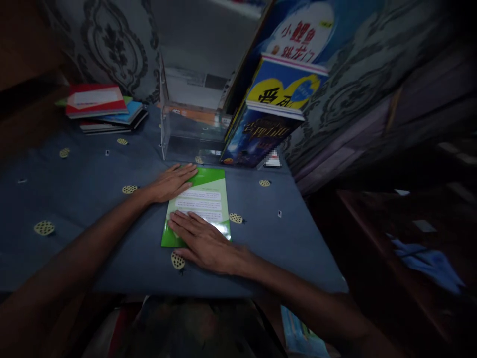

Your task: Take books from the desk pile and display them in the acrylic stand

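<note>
A thin green book with white text boxes lies flat on the cloth-covered table. My left hand rests on its upper left part, fingers stretched out and pointing right. Across the lower part of the cover lies my right hand, palm down, its fingers extended toward the left and the thumb a little apart. Both hands press flat and grip nothing. Parts of the cover are hidden under them.
Behind the book stands a clear book rack, with upright books such as a dark blue one on its right. A stack of books lies back left. The table's right edge drops to a dark area with a blue cloth.
</note>
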Tool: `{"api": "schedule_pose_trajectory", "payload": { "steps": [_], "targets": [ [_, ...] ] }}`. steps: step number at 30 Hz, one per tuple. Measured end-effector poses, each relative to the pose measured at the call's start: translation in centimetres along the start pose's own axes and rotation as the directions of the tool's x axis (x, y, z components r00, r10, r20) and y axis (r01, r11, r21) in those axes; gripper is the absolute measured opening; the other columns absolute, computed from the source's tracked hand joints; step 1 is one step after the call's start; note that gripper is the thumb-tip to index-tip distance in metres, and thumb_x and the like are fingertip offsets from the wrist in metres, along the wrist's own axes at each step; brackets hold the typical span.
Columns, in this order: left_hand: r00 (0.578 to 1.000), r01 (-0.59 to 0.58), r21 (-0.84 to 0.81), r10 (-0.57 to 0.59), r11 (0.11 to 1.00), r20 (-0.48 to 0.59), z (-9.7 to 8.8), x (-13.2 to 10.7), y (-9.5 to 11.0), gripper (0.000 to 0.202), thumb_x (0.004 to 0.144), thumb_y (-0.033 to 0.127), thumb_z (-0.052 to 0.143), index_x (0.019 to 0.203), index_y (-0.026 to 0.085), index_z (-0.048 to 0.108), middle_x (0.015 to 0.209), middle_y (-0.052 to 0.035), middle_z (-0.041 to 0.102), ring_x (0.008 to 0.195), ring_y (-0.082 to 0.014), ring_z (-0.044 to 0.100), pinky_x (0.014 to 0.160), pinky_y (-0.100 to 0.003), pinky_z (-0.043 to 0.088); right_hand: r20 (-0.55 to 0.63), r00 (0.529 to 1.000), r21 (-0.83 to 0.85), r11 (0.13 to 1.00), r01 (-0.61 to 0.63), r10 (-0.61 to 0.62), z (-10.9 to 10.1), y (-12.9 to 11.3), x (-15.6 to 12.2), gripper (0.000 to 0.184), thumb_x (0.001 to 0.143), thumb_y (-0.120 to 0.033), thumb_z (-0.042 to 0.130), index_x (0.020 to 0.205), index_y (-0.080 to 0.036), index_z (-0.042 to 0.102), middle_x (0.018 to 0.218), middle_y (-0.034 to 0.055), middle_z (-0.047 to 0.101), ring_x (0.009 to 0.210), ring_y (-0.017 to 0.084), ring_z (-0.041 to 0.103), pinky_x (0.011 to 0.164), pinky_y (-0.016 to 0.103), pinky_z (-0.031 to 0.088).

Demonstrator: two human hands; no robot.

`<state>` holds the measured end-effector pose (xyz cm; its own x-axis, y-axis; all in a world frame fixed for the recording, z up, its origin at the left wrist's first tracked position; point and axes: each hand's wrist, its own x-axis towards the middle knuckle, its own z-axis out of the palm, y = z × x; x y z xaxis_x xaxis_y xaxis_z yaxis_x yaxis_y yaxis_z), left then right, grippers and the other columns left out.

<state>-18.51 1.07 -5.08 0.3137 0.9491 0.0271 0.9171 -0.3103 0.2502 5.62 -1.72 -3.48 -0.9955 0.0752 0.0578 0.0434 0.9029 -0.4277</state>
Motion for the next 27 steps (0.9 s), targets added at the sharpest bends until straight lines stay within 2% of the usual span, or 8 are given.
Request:
{"api": "schedule_pose_trajectory", "payload": {
  "steps": [3, 6, 9, 11, 13, 17, 27],
  "targets": [
    [1.0, 0.003, 0.002, -0.003, 1.0, -0.007, 0.3, 0.0, -0.2, 0.065, 0.106, 0.053, 0.012, 0.159, 0.018, 0.028, 0.167, -0.007, 0.025, 0.156, -0.0198, 0.018, 0.127, -0.04, 0.01, -0.045, 0.992, -0.012, 0.993, -0.116, 0.115, -1.0, 3.0, -0.8, 0.061, 0.106, -0.042, 0.039, 0.156, -0.007, 0.033, 0.164, 0.0183, 0.031, 0.156, 0.023, 0.02, 0.127, 0.047, 0.024],
    [1.0, -0.005, -0.009, 0.005, 1.0, -0.014, 0.5, 0.0, -0.4, 0.065, 0.106, 0.054, 0.012, 0.16, 0.019, 0.026, 0.168, -0.0067, 0.024, 0.156, -0.0194, 0.017, 0.127, -0.04, 0.01, -0.117, 0.965, -0.025, 0.971, -0.239, 0.235, -1.9, 7.0, -0.9, 0.06, 0.107, -0.042, 0.032, 0.158, -0.01, 0.031, 0.164, 0.0173, 0.03, 0.156, 0.024, 0.02, 0.126, 0.051, 0.023],
    [1.0, -0.017, -0.02, 0.017, 1.0, -0.015, 0.6, 0.0, -0.6, 0.065, 0.106, 0.054, 0.013, 0.16, 0.021, 0.023, 0.168, -0.0058, 0.021, 0.157, -0.0193, 0.016, 0.127, -0.042, 0.01, -0.2, 0.91, -0.026, 0.927, -0.375, 0.363, -2.8, 10.5, -0.3, 0.061, 0.106, -0.043, 0.031, 0.157, -0.01, 0.034, 0.164, 0.0179, 0.03, 0.155, 0.026, 0.021, 0.126, 0.054, 0.021],
    [1.0, -0.012, -0.022, 0.012, 1.0, -0.013, 0.6, 0.1, -0.6, 0.066, 0.105, 0.055, 0.013, 0.16, 0.02, 0.024, 0.168, -0.0057, 0.021, 0.157, -0.0198, 0.015, 0.127, -0.042, 0.01, -0.246, 0.869, -0.02, 0.894, -0.447, 0.429, -3.1, 11.8, 0.1, 0.061, 0.105, -0.043, 0.03, 0.156, -0.009, 0.036, 0.164, 0.0174, 0.03, 0.155, 0.027, 0.023, 0.126, 0.053, 0.02],
    [1.0, -0.004, -0.019, 0.004, 1.0, -0.012, 0.6, 0.1, -0.6, 0.066, 0.105, 0.055, 0.013, 0.16, 0.019, 0.025, 0.168, -0.0058, 0.022, 0.157, -0.0198, 0.015, 0.127, -0.043, 0.01, -0.272, 0.846, -0.02, 0.877, -0.481, 0.458, -3.3, 12.2, 0.3, 0.061, 0.105, -0.042, 0.03, 0.155, -0.009, 0.037, 0.164, 0.0169, 0.031, 0.155, 0.025, 0.024, 0.126, 0.051, 0.02],
    [1.0, 0.005, -0.013, -0.006, 1.0, -0.011, 0.7, 0.2, -0.6, 0.066, 0.105, 0.054, 0.013, 0.16, 0.019, 0.025, 0.168, -0.0059, 0.022, 0.157, -0.0191, 0.015, 0.127, -0.042, 0.01, -0.286, 0.833, -0.036, 0.863, -0.504, 0.474, -3.2, 11.9, 0.4, 0.061, 0.104, -0.039, 0.031, 0.154, -0.006, 0.038, 0.163, 0.0168, 0.032, 0.154, 0.024, 0.025, 0.126, 0.048, 0.02],
    [1.0, -0.002, -0.028, 0.002, 1.0, 0.0, 0.6, 0.1, -0.7, 0.064, 0.106, 0.053, 0.016, 0.161, 0.02, 0.023, 0.169, -0.0045, 0.02, 0.157, -0.0204, 0.014, 0.127, -0.042, 0.009, -0.283, 0.839, -0.034, 0.869, -0.493, 0.465, -3.1, 12.0, 0.4, 0.06, 0.104, -0.039, 0.031, 0.155, -0.01, 0.038, 0.164, 0.0146, 0.032, 0.155, 0.023, 0.024, 0.126, 0.048, 0.019]
  ]
}}
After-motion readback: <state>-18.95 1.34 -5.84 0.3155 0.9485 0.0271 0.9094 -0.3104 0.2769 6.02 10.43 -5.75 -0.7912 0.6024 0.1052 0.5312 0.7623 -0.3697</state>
